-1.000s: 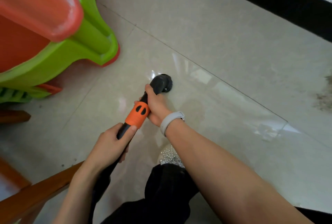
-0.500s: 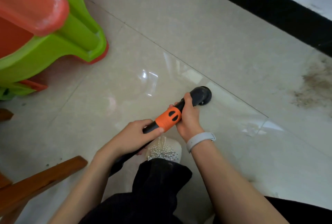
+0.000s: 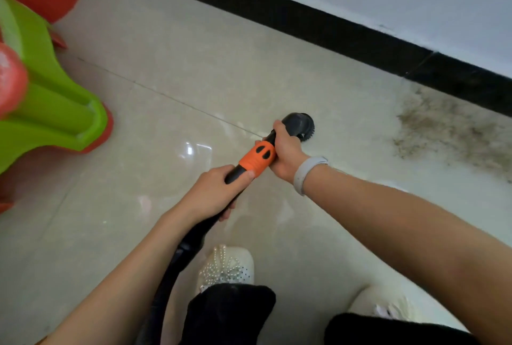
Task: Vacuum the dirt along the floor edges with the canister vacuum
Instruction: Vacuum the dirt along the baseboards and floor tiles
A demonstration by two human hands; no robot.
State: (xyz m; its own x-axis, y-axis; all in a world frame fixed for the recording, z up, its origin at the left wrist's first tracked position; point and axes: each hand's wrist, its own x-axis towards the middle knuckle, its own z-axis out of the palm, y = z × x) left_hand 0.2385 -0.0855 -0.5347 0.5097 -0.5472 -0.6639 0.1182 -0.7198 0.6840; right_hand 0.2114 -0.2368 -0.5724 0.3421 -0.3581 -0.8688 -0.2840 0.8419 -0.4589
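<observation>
So we've got both hands on the vacuum wand here. Our right hand is up front, fingers wrapped around the black neck just behind the round brush head, and there's a pale wristband on that wrist. Our left hand is further back, fingers clenched around the black tube right below the orange collar, thumb lying along the top. The black hose trails down from there toward us, past our left arm.

The brush head sits on the beige tile floor, bristles down, near a grout line. The dirt patch is off to the right of it, apart from the head, spread out against the black baseboard under the white wall.

Over on the left there's a green and orange plastic chair. Down low we can see our pearl-covered shoe and black trouser cuffs.
</observation>
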